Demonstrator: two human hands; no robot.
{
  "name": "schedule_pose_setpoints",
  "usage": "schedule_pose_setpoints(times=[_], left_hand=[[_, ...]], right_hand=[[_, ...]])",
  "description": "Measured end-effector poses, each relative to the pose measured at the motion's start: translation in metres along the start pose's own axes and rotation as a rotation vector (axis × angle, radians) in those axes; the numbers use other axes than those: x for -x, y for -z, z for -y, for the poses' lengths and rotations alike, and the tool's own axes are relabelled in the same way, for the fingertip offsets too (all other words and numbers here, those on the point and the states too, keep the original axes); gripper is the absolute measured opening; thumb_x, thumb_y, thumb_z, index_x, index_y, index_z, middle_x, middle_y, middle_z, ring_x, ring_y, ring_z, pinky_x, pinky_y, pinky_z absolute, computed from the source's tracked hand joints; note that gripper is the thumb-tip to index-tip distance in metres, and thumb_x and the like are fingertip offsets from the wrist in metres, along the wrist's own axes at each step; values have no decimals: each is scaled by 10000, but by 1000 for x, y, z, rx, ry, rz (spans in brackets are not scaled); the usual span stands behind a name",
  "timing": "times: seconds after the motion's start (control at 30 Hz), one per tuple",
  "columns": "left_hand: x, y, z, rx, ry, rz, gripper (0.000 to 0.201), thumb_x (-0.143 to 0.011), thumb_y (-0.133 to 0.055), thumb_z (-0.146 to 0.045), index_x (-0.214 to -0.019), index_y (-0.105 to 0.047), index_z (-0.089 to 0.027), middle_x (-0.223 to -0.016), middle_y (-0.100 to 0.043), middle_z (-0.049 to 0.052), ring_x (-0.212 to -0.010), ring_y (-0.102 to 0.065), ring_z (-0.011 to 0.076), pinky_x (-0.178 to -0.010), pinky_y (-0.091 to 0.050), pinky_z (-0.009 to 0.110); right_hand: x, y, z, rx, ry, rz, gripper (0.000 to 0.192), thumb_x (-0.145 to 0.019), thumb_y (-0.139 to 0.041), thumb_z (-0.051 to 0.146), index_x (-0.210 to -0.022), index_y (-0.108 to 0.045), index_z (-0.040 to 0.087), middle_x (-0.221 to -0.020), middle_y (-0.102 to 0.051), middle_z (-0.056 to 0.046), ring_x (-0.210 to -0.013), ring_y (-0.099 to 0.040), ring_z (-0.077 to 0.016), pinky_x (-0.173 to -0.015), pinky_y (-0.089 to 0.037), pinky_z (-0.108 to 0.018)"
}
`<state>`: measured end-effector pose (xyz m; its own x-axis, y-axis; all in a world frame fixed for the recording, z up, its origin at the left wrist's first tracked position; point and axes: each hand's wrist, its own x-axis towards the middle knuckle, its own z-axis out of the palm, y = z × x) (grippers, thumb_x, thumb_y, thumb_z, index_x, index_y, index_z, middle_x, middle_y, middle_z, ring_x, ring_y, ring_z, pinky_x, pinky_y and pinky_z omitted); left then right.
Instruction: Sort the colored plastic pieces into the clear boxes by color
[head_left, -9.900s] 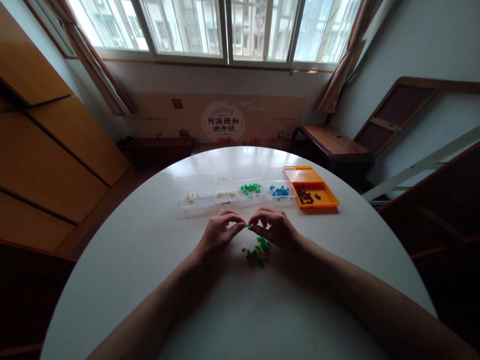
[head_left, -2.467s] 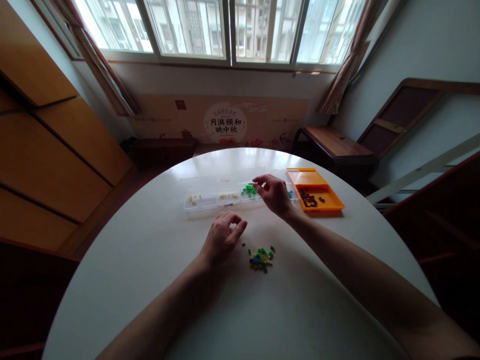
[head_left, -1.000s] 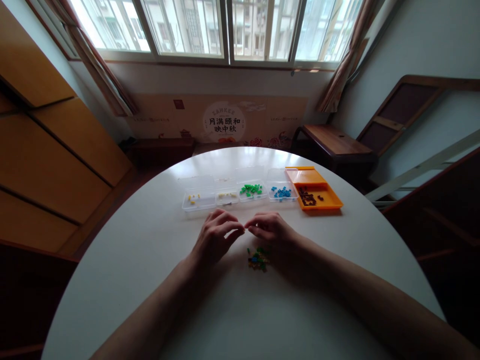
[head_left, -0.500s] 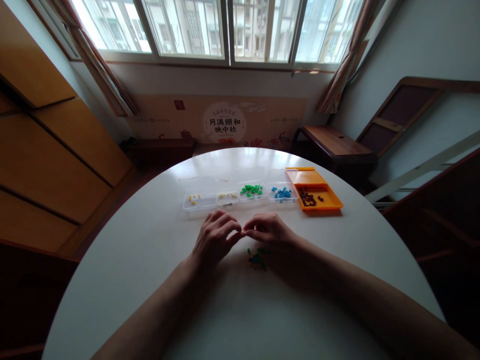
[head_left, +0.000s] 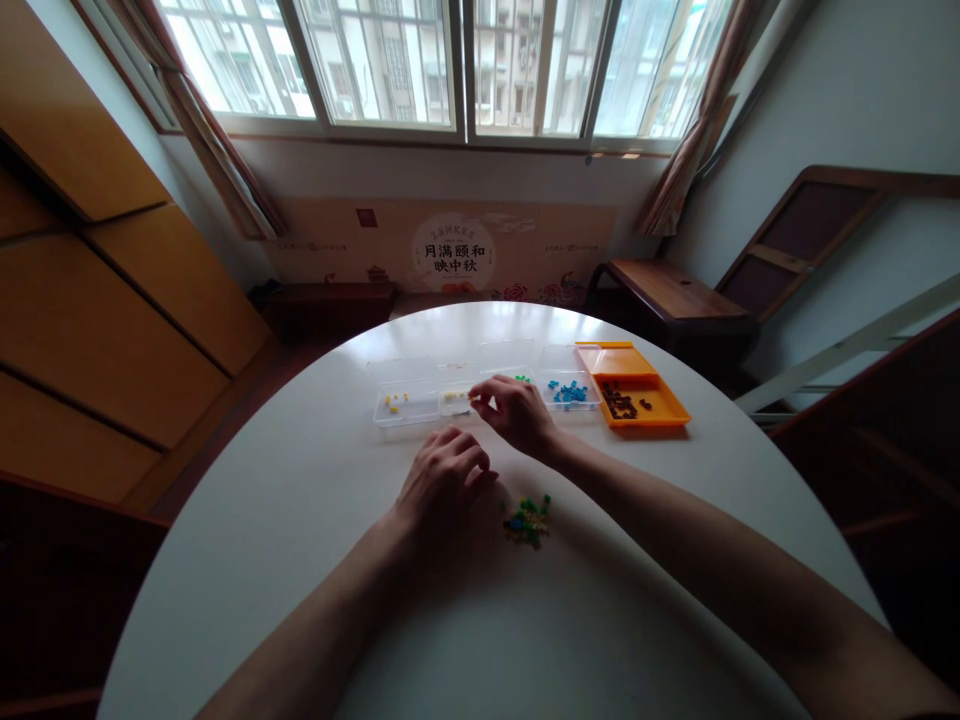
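My right hand (head_left: pixel 516 412) reaches over the clear box of pale yellow pieces (head_left: pixel 456 402), fingertips pinched at its right side. Whatever they pinch is too small to make out. It partly covers the box of green pieces (head_left: pixel 523 379). Nearer to me, my left hand (head_left: pixel 444 476) rests above the table with its fingers curled and thumb close to the index finger; anything between them is hidden. A small pile of mixed green, yellow and blue building pieces (head_left: pixel 528 522) lies on the white table (head_left: pixel 315 500), right of my left hand.
A clear box with a few yellow pieces (head_left: pixel 397 402) stands at the left of the row. Toward the right are a clear box of blue pieces (head_left: pixel 570 392) and an open orange case (head_left: pixel 664 410) with dark brown pieces. A wooden stool (head_left: pixel 675 285) stands beyond the table.
My hands were together fingertip to fingertip above the table. The right hand has moved away, forward to the pale yellow box, uncovering the pile. My left hand stays in about the same place.
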<state>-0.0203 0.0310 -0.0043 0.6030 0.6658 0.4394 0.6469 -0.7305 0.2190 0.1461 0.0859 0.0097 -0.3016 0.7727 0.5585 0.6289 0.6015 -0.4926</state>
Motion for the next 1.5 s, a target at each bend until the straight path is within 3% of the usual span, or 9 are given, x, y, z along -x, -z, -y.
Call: schedule_pose_setpoints(times=[0.17,0.3,0.5,0.63,0.83,0.97,1.2,1.5], left_hand=[[1,-1,1,27,-2,-30,134,-868,-588,-305,-816,-616,-185,-829,-654,43,-850,-542,208,-797,-426,362],[2,2,-1,101,11,-12,51,-841,-580,-207,-836,-629,-193,-830,-645,39,-840,-534,199,-814,-437,359],[1,13,-12,287,-87,156,192,-723,-624,-136,-886,-669,-226,-966,-631,34,-924,-516,199,-894,-429,357],[-1,16,-19,305,-102,220,161,-724,-607,-102,-799,-679,-225,-927,-625,23,-891,-516,179,-891,-420,335],[-1,12,-17,352,-127,199,133,-768,-605,-109,-736,-673,-219,-875,-636,21,-855,-530,165,-861,-412,323],[-1,4,-11,360,-152,126,130,-806,-591,-109,-754,-658,-208,-848,-662,16,-834,-539,158,-837,-427,304],[-1,-3,-7,257,-19,-247,81,-861,-606,-206,-797,-653,-189,-673,-641,8,-679,-559,140,-655,-465,255],[-1,-3,-4,259,30,-334,62,-821,-655,-196,-761,-643,-189,-694,-641,-2,-675,-592,132,-618,-480,234]], right_hand=[[-15,-7,1,-59,-80,-49,210,-845,-587,190,-1041,-661,177,-801,-677,-11,-580,-530,-106,-644,-422,-241],[9,-3,-10,-47,-58,-18,166,-833,-589,171,-975,-676,179,-790,-672,-12,-612,-546,-112,-657,-430,-237],[48,15,-26,-57,-78,19,149,-817,-596,155,-934,-684,183,-766,-669,-14,-614,-552,-114,-640,-436,-232],[55,22,-24,-89,-95,-3,137,-822,-591,166,-920,-685,183,-769,-668,-14,-591,-535,-106,-626,-432,-228],[58,22,-13,-114,-109,15,121,-820,-595,176,-899,-687,183,-717,-641,0,-561,-503,-94,-616,-417,-222],[61,20,-5,-167,-120,52,103,-820,-594,183,-862,-687,179,-740,-651,-8,-578,-512,-94,-611,-415,-216],[62,17,5,-320,-93,142,80,-812,-602,191,-807,-678,164,-687,-624,6,-578,-497,-85,-572,-395,-197],[64,17,6,-334,-41,118,139,-789,-597,132,-876,-695,178,-693,-612,10,-554,-479,-75,-552,-390,-185]])
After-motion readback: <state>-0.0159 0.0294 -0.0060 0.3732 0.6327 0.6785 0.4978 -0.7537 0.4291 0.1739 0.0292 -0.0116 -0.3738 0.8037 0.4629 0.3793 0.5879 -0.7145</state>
